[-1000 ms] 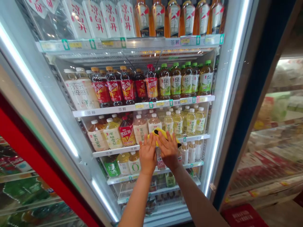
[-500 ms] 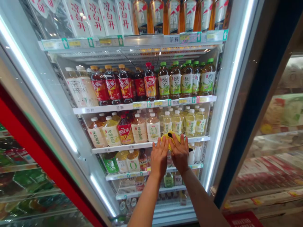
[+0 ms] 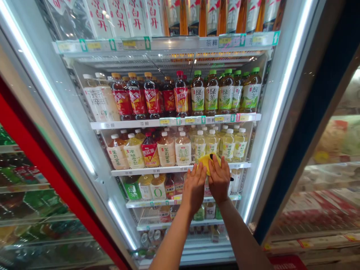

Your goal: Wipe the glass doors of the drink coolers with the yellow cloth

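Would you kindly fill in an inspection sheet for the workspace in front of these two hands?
Surface: upright clear glass door, showing small bright reflections.
Job's things: soft yellow cloth with black parts, partly covered by fingers.
Clutter: nothing seen in front of the glass; behind it, dark plastic bottles with red labels and green-capped plastic bottles with white-and-green labels stand on a white shelf.
Hands: bare left hand and bare right hand lie side by side, fingers extended, both at the cloth.
Cables: nothing seen.
Surroundings: long white light strips on both sides; slanting red frame at picture left; blurred shelves of packaged goods at picture right.
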Demonstrator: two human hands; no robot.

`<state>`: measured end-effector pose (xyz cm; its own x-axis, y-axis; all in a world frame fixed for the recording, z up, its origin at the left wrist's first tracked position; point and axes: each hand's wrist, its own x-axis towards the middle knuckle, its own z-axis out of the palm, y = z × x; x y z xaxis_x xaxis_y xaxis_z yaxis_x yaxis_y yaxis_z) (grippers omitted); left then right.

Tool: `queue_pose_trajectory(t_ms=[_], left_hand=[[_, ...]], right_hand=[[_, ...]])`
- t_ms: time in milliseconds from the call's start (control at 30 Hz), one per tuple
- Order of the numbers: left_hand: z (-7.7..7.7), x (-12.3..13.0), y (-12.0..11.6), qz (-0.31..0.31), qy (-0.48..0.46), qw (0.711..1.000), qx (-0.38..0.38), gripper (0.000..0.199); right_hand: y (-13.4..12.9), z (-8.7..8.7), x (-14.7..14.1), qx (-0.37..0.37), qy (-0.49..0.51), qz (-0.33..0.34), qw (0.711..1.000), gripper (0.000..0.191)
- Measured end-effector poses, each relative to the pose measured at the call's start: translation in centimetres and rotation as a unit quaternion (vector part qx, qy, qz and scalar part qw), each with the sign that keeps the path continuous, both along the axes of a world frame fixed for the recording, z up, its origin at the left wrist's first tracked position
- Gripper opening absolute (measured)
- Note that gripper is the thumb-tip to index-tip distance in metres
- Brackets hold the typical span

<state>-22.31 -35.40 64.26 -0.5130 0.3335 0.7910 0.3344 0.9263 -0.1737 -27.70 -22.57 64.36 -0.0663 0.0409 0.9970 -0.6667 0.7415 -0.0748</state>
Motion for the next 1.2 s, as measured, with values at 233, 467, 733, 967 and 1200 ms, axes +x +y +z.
queue_pose_trajectory(t_ms=[233, 467, 733, 967, 1200], left_hand=[[-0.1, -0.2, 0.5, 0.089, -0.013, 0.994, 0.056, 0.087], [-1.9, -0.5, 2.5, 0.059, -0.025, 0.998, 0.0, 0.081], [-0.8, -1.9, 2.7, 0.112, 0.023, 0.993, 0.016, 0.069], [-2.0, -2.6, 5.0, 0.071, -0.026, 0.997, -0.02, 0.073], [-1.7, -3.5, 6.1, 0.083, 0.01, 0.996, 0.003, 0.08]], right_hand=[[-2.1, 0.4, 0.1, 0.036, -0.001, -0.001, 0.999, 0.045], [4.1, -1.6, -1.3, 0.041, -0.005, -0.075, 0.996, 0.047], [2.8, -1.0, -0.7, 0.031, -0.012, -0.012, 0.999, 0.039], [8.0, -2.9, -1.7, 0.028, -0.015, -0.057, 0.998, 0.033], [6.8, -2.8, -2.3, 0.002, -0.015, -0.072, 0.997, 0.032]])
